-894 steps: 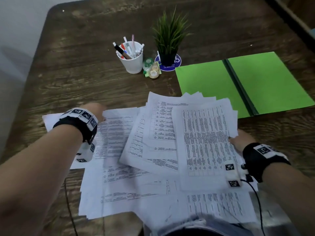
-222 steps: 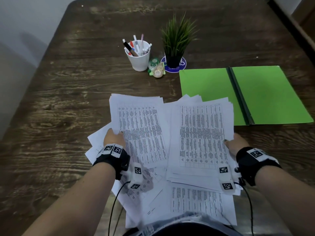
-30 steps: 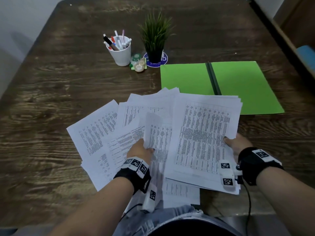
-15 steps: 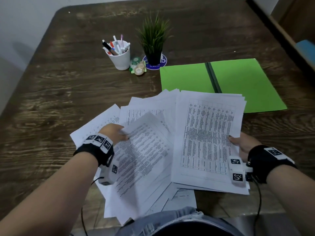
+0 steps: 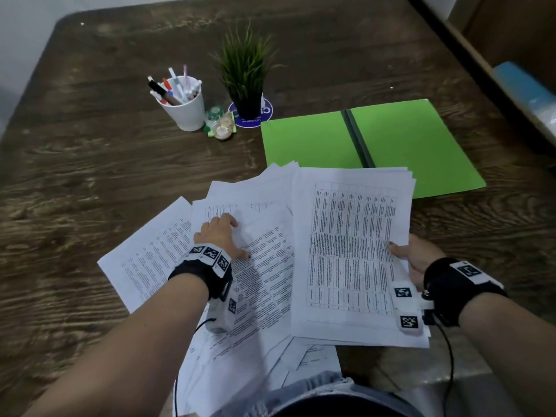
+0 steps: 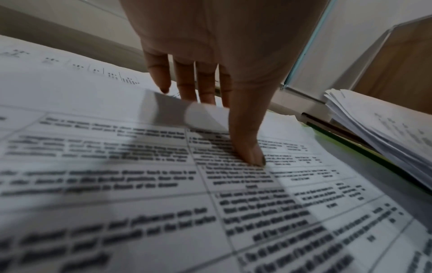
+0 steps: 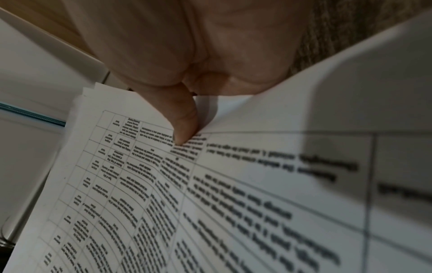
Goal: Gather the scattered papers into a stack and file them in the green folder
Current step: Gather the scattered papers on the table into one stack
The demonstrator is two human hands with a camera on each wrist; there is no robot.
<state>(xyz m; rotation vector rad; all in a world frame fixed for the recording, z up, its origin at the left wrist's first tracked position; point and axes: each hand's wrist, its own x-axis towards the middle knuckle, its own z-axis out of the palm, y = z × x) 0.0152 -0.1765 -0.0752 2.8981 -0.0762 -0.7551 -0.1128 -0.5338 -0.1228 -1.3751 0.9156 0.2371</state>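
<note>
Half a second ago the left hand [image 5: 219, 236] was lifting a sheet by its corner; now it lies flat on the loose papers [image 5: 258, 266], fingers [image 6: 205, 81] straight and thumb pressed down, so that sheet is not yet in the pile. The right hand [image 5: 416, 257] still pinches the gathered stack [image 5: 352, 254], thumb on top, just right of the loose papers. These are white printed tables, fanned unevenly. The green folder [image 5: 400, 139] lies open on the bench [image 5: 90, 152], beyond the stack.
</note>
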